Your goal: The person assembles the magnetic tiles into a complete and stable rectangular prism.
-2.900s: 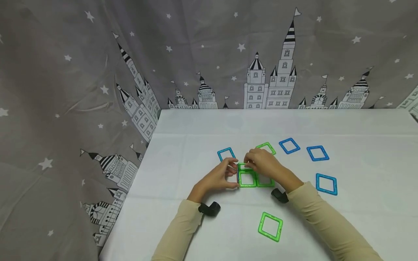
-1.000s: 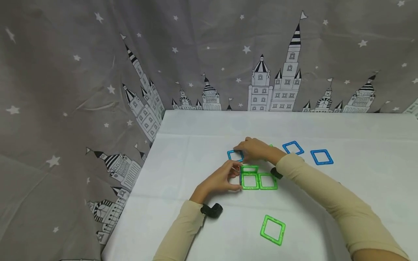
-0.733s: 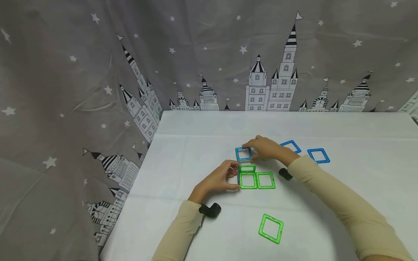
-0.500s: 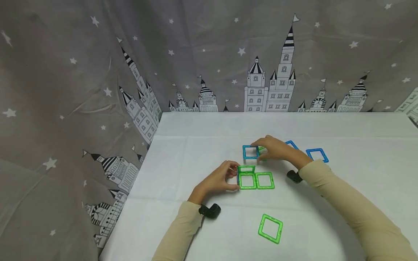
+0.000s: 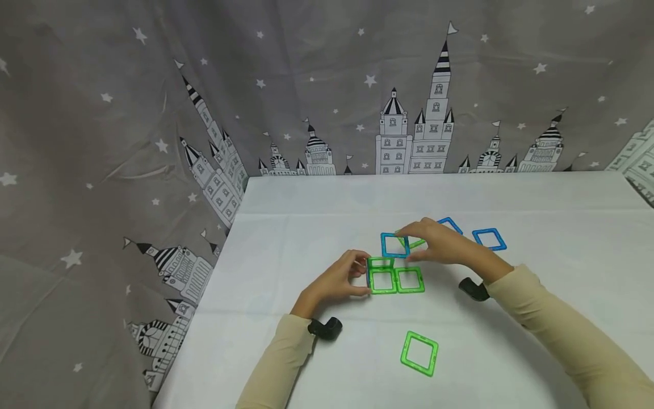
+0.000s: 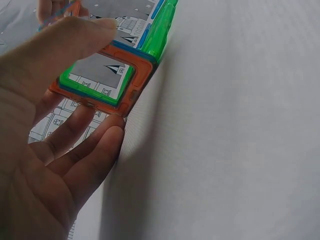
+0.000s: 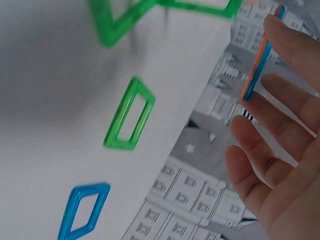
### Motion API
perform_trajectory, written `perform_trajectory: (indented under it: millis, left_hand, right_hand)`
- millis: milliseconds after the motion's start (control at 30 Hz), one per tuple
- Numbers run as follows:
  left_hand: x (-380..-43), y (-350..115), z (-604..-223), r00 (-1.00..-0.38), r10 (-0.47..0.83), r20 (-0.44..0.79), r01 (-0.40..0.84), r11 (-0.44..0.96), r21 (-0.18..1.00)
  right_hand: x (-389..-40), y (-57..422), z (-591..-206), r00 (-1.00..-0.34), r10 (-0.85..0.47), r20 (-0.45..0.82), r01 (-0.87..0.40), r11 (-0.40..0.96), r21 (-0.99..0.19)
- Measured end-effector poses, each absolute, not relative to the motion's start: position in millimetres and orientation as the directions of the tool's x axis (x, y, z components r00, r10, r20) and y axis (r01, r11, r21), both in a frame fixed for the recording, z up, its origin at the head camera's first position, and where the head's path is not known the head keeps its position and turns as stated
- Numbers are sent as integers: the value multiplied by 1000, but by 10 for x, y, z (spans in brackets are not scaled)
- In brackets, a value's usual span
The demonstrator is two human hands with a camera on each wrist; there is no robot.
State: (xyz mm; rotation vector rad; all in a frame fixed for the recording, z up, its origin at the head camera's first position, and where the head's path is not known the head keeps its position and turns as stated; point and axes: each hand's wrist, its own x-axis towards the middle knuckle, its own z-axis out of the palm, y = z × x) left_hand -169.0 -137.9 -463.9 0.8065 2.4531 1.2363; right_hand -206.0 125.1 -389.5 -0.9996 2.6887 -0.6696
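My left hand [image 5: 339, 279] grips an upright square magnetic tile at the left end of a small green build; in the left wrist view this tile [image 6: 143, 70] shows an orange face with blue edges. Two green tiles [image 5: 395, 281] lie flat side by side, and another green tile [image 5: 381, 259] stands along the back of the left one. Just behind the build, my right hand [image 5: 441, 244] pinches a blue-framed square tile [image 5: 383, 245] by its right side. Seen edge-on in the right wrist view, that tile [image 7: 256, 65] is orange on one side and blue on the other.
On the white table [image 5: 286, 238], a loose green tile [image 5: 435, 359] lies near the front. Another green tile [image 5: 416, 244] lies behind the held one. Two blue tiles, one [image 5: 484, 230] in full and one [image 5: 456, 225] partly behind my right hand, lie at the back right.
My right hand has left the standing green tile, taken the blue-framed tile from the back left and carried it right, then slightly down toward the build. My left hand has kept its hold.
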Motion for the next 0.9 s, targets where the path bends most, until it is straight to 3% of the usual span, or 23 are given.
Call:
perform_trajectory:
  millis: [433, 900]
  left_hand:
    - [-1701, -1381, -4649, -805, 593, -9, 339, 472, 814]
    - [-1696, -1370, -4649, -811, 585, -8, 344, 487, 803]
  right_hand:
    - [-1719, 1015, -3933, -704, -711, 12, -650, 637, -415]
    - [-1668, 987, -4018, -713, -701, 7, -652, 660, -374]
